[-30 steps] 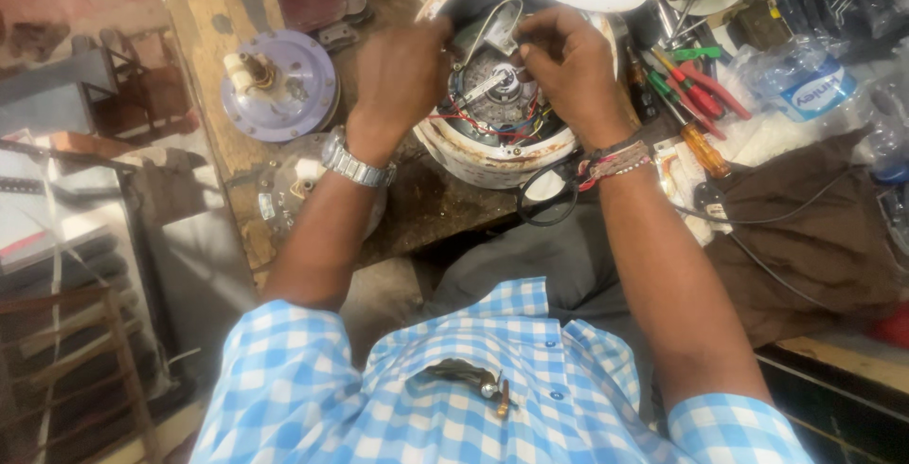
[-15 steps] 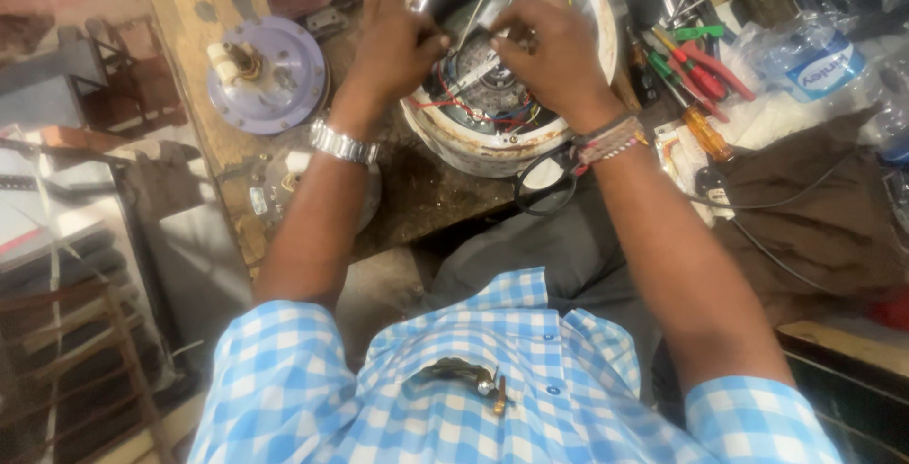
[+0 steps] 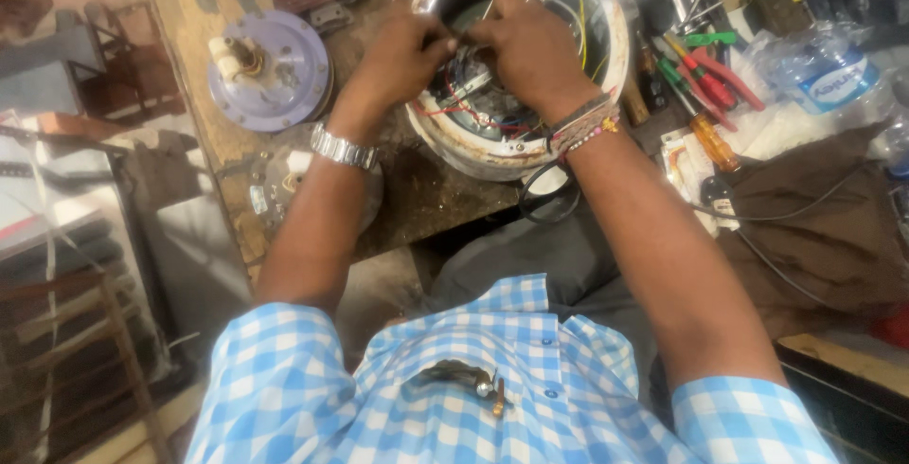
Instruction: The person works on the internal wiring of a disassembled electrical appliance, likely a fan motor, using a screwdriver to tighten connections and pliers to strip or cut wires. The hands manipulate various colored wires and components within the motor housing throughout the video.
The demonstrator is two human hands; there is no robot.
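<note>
Inside a round, chipped white metal housing (image 3: 516,147) on a worn wooden surface (image 3: 189,9), left hand (image 3: 402,57) and right hand (image 3: 530,52) fingers pinched together on thin coloured wires (image 3: 464,109).

blue-and-white checked shirt (image 3: 492,388), lilac round motor cover (image 3: 270,71), white appliance shell (image 3: 530,147) with red wires (image 3: 454,114), red and green screwdrivers (image 3: 696,71).

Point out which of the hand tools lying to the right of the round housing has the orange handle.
It is the orange-handled screwdriver, lowest of the cluster and nearest the person. The green-handled tool and the red-handled pliers lie above it, farther up the bench.
</note>
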